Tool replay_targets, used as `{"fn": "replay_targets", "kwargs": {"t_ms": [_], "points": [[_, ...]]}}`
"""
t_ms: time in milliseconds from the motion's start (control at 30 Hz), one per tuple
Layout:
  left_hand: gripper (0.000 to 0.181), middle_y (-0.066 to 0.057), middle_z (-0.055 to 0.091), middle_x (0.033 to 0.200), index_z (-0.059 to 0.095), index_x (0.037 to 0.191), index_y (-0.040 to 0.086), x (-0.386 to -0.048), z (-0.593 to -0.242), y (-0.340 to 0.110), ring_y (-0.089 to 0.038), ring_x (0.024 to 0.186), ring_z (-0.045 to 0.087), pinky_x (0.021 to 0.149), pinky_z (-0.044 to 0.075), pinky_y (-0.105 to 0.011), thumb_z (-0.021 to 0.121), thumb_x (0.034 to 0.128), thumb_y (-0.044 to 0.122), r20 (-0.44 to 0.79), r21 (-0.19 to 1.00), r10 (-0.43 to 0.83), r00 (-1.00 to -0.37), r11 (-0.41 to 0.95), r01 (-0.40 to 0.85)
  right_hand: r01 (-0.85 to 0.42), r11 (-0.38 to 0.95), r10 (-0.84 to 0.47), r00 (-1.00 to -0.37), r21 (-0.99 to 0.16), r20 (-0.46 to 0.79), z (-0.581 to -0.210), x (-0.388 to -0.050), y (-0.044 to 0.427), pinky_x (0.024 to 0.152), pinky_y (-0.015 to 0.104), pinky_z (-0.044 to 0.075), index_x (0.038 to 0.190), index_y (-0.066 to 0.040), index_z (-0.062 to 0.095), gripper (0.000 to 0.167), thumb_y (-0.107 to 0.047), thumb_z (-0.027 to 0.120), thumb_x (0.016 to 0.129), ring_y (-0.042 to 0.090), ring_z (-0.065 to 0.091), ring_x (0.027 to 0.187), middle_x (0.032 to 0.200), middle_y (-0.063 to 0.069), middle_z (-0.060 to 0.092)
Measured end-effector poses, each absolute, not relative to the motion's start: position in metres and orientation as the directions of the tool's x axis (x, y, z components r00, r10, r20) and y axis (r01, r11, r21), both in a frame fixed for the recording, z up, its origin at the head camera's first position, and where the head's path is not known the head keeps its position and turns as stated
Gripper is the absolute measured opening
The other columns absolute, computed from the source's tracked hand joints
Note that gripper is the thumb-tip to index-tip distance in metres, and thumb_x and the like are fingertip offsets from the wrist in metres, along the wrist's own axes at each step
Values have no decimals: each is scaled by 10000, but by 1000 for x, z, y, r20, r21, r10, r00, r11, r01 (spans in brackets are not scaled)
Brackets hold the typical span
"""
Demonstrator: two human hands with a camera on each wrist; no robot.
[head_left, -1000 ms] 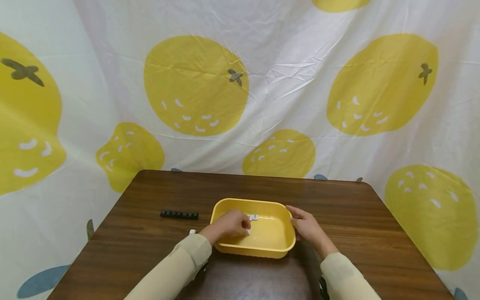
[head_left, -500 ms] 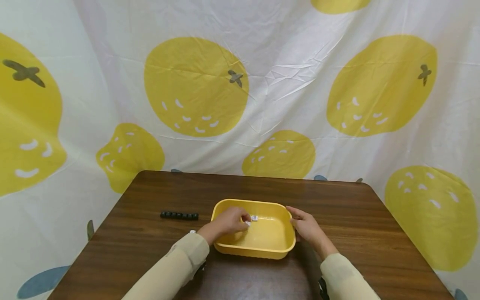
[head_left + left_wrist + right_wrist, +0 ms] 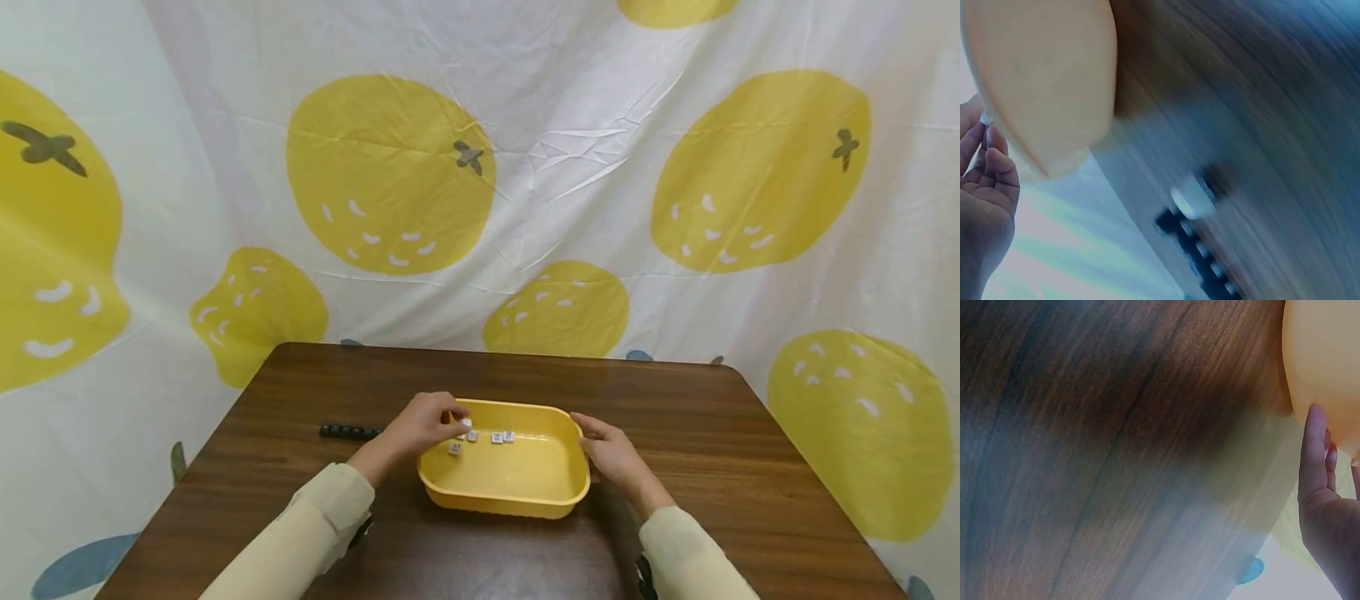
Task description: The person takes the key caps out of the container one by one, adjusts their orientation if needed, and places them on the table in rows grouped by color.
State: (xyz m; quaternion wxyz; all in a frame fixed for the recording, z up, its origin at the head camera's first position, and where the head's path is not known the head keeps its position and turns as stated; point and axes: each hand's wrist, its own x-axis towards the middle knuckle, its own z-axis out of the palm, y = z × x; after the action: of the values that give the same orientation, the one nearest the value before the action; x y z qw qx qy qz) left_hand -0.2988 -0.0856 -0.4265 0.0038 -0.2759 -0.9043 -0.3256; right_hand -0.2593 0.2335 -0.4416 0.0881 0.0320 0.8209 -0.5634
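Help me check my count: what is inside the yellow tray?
The tray shows at least four small white blocks inside; the left hand pinches another block near the far-left corner; anything beneath is hidden.

Room light's even, middling bright; source probably overhead, hard to tell from where I stand. Creases in the cloth (image 3: 585,154) catch a sheen, yellow tray (image 3: 517,477) glints along its far inside wall, near worktop (image 3: 487,554) reflects dully. Soft shadow right of tray. Head view mostly sharp. Left wrist: bluish cast, white block (image 3: 1192,199) and black row (image 3: 348,432) blurred. Right wrist: hazy, patchy shadow.
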Motion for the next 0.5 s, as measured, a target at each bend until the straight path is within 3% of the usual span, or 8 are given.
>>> {"fn": "replay_targets", "kwargs": {"t_ms": [300, 500], "points": [[157, 13, 659, 910, 742, 1033, 67, -292, -428, -145, -126, 764, 571, 661, 501, -297, 717, 921, 175, 235, 645, 417, -878, 609, 462, 125, 392, -45, -987, -911, -155, -440, -258, 233, 608, 406, 567, 1485, -49, 445, 493, -37, 469, 993, 262, 636, 818, 1301, 304, 527], [148, 19, 674, 891, 752, 999, 72, -286, -443, -191, -128, 769, 569, 665, 482, -314, 728, 909, 186, 215, 620, 360, -908, 668, 411, 129, 369, -40, -987, -920, -155, -440, -257, 233, 610, 418, 574, 1483, -49, 448, 498, -17, 469, 986, 267, 638, 799, 1297, 303, 534]]}}
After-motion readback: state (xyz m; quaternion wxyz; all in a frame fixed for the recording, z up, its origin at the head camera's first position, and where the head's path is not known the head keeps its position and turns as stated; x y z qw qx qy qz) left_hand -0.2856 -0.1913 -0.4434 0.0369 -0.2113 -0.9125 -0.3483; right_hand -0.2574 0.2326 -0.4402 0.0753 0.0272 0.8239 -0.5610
